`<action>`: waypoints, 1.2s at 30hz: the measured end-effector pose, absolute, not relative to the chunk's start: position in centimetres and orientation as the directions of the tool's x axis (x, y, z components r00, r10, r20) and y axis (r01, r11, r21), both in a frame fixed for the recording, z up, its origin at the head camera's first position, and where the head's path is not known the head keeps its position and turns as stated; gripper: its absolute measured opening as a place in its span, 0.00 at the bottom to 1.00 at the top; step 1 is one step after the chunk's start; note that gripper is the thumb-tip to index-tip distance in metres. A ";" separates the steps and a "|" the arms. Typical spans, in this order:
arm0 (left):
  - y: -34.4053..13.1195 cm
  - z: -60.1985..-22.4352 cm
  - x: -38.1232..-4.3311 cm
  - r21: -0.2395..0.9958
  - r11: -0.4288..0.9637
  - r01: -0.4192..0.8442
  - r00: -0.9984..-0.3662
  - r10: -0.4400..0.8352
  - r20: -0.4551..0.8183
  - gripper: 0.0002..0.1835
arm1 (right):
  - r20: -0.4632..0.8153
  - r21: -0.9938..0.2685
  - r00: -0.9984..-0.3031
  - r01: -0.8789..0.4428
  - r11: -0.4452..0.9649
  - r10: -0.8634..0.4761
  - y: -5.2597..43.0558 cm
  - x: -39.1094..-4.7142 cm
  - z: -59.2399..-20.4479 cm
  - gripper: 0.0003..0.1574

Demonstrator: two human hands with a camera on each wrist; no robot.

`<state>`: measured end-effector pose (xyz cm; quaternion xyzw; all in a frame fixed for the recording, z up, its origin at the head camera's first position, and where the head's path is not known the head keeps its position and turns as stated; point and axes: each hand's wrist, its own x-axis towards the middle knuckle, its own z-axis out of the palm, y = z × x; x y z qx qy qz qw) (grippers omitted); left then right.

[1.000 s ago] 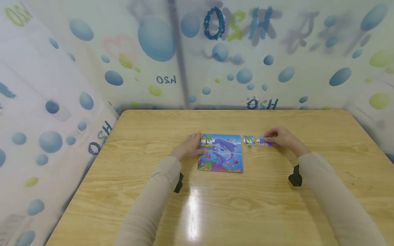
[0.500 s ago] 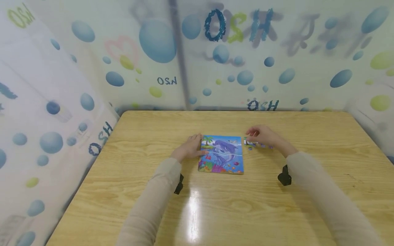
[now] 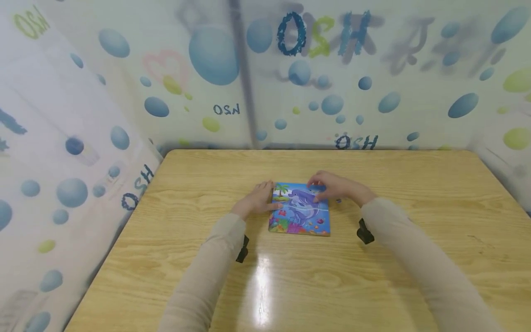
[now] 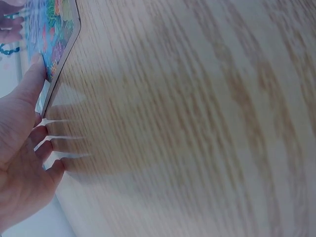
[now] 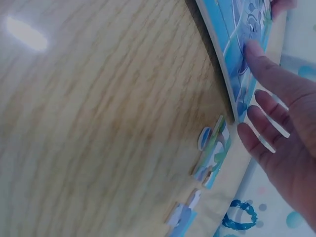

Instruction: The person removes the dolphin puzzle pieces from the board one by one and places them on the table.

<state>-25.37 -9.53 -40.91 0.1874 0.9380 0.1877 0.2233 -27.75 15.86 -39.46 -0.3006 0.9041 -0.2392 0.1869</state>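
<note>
A square jigsaw puzzle (image 3: 299, 220) with a dolphin picture lies flat on the table. My left hand (image 3: 256, 199) holds its left side, the thumb on the picture and the other fingers bent along the edge, as the left wrist view shows. Over the upper right part of the puzzle is my right hand (image 3: 337, 186). Its thumb touches the picture and its index finger reaches toward the top edge, with a gap between the two. In the right wrist view a palm-tree puzzle piece (image 5: 215, 153) and a second piece (image 5: 182, 219) lie on the table below this hand.
The wooden table (image 3: 290, 286) ends at a wall (image 3: 265, 69) printed with blue and green bubbles and letters. Black wrist devices hang below both sleeves. A small oval bit (image 5: 203, 138) lies beside the palm-tree piece.
My right hand has let go of the purple piece at the right and moved left, over the palm-tree piece, onto the puzzle. My left hand has stayed at the puzzle's left edge.
</note>
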 end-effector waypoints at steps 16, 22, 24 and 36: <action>-9.4 -40.6 -25.2 0.426 0.866 0.262 -0.834 0.426 -0.351 0.44 | -0.347 -0.424 -0.697 -0.481 0.768 -0.628 14.4 -28.9 -38.2 0.26; -9.4 -40.5 -25.3 0.432 0.866 0.250 -0.831 0.421 -0.363 0.44 | -0.380 -0.381 -0.692 -0.489 0.785 -0.614 14.0 -28.9 -37.9 0.26; -9.3 -40.4 -25.3 0.436 0.865 0.246 -0.830 0.421 -0.366 0.44 | -0.399 -0.362 -0.695 -0.481 0.799 -0.599 13.9 -28.9 -37.8 0.26; -9.3 -40.6 -25.3 0.440 0.864 0.245 -0.834 0.420 -0.359 0.44 | -0.448 -0.373 -0.671 -0.460 0.806 -0.591 13.3 -29.4 -37.6 0.27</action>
